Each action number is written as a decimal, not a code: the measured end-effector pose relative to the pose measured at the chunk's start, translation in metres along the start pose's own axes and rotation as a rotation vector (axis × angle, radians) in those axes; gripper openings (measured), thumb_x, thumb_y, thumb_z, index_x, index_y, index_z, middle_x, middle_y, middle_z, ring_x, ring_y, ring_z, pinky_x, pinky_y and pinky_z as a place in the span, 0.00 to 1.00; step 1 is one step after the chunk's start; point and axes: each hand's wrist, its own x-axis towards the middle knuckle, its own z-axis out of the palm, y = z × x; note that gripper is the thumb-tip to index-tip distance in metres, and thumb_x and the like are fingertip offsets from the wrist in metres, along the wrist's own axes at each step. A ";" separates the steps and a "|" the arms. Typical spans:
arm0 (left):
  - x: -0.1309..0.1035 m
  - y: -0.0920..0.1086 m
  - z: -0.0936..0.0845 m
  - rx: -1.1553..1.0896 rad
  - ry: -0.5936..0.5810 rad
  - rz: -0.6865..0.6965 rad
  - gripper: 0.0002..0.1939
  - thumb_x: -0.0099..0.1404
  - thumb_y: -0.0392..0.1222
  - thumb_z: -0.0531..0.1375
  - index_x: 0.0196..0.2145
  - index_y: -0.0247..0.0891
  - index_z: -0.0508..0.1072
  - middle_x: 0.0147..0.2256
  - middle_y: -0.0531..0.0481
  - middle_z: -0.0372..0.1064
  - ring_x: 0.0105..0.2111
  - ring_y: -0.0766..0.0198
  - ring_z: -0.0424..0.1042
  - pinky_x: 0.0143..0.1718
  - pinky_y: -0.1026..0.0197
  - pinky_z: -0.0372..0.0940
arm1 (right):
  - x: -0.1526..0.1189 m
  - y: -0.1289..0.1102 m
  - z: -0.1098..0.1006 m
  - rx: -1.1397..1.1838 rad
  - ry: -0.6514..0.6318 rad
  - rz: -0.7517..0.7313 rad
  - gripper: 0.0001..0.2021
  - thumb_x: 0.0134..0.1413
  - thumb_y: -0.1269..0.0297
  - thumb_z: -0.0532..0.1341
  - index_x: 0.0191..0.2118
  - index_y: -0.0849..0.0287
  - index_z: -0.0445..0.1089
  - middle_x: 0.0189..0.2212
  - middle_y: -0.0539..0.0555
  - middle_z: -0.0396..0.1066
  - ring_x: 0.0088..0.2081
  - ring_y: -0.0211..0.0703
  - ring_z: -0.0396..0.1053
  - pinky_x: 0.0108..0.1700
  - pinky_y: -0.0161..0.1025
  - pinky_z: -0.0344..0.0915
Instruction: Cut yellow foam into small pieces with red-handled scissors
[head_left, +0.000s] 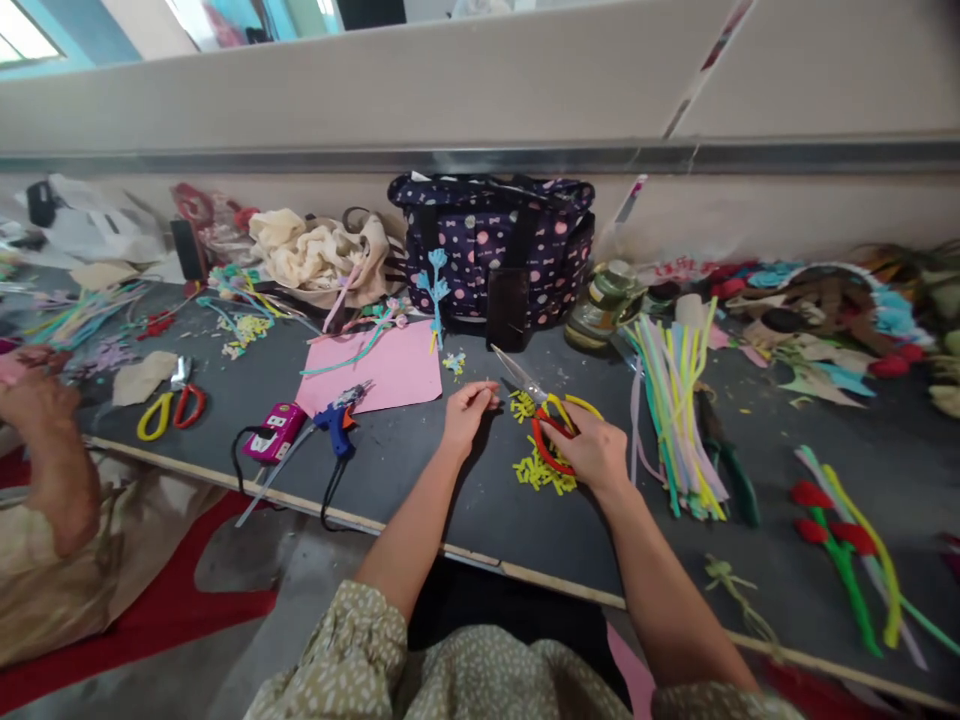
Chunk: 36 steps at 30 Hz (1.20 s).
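My right hand (592,445) is wrapped around the handles of a pair of scissors (550,432), one loop red and one yellow. The metal blades point up and left, away from me. My left hand (469,412) rests just left of the blades with its fingertips pinched together; whatever they hold is too small to make out. Below the scissors lies a heap of short yellow cut pieces (541,472), with a smaller clump near the blades. A thick bundle of pastel pipe cleaners (679,410) lies right of my right hand.
A pink sheet (405,365), a blue glue gun (337,425) and a magenta box (276,432) lie to the left. Behind stand a dotted bag (472,235), a phone (507,308) and a glass jar (604,305). Another person's arm (56,450) is at far left, near other scissors (180,398).
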 end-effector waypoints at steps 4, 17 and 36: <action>-0.002 0.001 0.002 -0.038 -0.133 -0.115 0.16 0.53 0.42 0.65 0.41 0.35 0.75 0.43 0.42 0.72 0.33 0.63 0.73 0.34 0.60 0.66 | 0.001 -0.001 -0.002 0.007 -0.008 0.005 0.21 0.55 0.47 0.54 0.45 0.55 0.71 0.40 0.53 0.75 0.40 0.43 0.72 0.35 0.35 0.62; -0.009 0.009 -0.003 0.428 0.024 0.299 0.17 0.57 0.36 0.61 0.45 0.46 0.75 0.34 0.49 0.65 0.32 0.64 0.64 0.38 0.64 0.59 | -0.003 -0.007 -0.003 -0.097 -0.079 -0.109 0.23 0.57 0.46 0.52 0.47 0.57 0.70 0.37 0.56 0.75 0.35 0.42 0.70 0.30 0.34 0.57; 0.012 -0.001 -0.030 0.858 0.151 0.298 0.16 0.62 0.36 0.54 0.47 0.38 0.72 0.37 0.46 0.66 0.36 0.63 0.67 0.42 0.59 0.63 | -0.004 -0.004 -0.004 -0.149 -0.086 -0.103 0.23 0.58 0.45 0.50 0.45 0.57 0.69 0.32 0.54 0.74 0.33 0.40 0.69 0.28 0.34 0.51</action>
